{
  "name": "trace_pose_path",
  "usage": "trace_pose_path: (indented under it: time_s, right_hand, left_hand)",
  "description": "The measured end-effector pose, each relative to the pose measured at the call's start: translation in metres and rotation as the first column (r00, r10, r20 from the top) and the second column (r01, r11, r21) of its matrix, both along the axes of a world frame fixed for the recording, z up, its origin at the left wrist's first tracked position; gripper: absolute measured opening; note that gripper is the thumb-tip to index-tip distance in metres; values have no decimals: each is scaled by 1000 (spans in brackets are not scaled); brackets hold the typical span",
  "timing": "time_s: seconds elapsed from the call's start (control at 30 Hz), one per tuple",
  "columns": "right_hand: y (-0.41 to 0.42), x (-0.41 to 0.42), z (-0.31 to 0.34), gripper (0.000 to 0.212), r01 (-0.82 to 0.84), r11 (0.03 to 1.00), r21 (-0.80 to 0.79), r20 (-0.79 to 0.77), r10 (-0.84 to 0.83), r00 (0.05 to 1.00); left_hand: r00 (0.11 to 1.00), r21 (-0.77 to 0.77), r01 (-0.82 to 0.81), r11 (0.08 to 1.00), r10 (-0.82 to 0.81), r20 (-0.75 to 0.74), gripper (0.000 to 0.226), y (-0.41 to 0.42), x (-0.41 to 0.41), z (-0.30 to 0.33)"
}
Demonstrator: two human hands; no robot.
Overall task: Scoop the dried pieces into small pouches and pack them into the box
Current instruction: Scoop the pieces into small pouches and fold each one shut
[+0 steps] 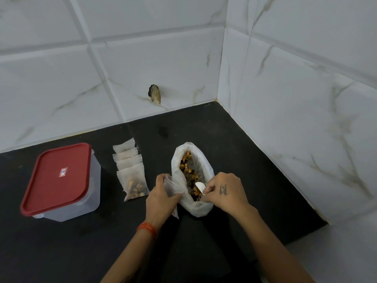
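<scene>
— What is the box (81, 193) made of?
— Frosted, see-through plastic, with a smooth red plastic lid (57, 178).
— And the pouches (130, 170)?
— Thin, matt, papery mesh. The desk (61, 252) is dark and matt; the wall tiles (155, 48) are glossy, marble-veined.

The right hand (223, 192) is hiding the spoon (200, 187) handle; the box (61, 182) lid is covering what is inside; the sticker on it is looking too small to read; both arms are running off the bottom edge; the filled pouches (130, 170) are overlapping, hiding each other.
</scene>
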State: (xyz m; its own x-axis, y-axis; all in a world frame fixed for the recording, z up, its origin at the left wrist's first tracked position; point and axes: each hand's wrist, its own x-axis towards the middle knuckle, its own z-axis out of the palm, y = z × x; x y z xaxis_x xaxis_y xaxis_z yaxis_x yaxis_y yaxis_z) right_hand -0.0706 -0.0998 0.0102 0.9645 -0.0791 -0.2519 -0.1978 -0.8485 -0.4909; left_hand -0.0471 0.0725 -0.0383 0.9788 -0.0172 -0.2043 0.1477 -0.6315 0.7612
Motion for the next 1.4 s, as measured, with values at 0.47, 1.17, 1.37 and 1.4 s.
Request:
trace_pose_path:
  time_s: [0.47, 1.17, 1.37, 1.4]
  right_hand:
    - [7, 16, -17, 26, -119, 969, -217, 239, 171, 956]
    - [-9, -1, 7, 20, -103, 990, -93, 61, 109, 992]
    - [-4, 2, 1, 17, -78, 996, 36, 6, 77, 997]
    - [-6, 3, 1, 17, -57, 996, 73, -19, 59, 998]
  left_hand:
    - [1000, -23, 12, 1000, -12, -16, 59, 1, -1, 4]
    - [987, -161, -74, 984, 49, -155, 55, 1, -7, 7]
    - [967, -209, -136, 968, 84, -238, 57, -6, -9, 4]
    - [962, -226, -148, 963, 87, -260, 55, -7, -8, 3]
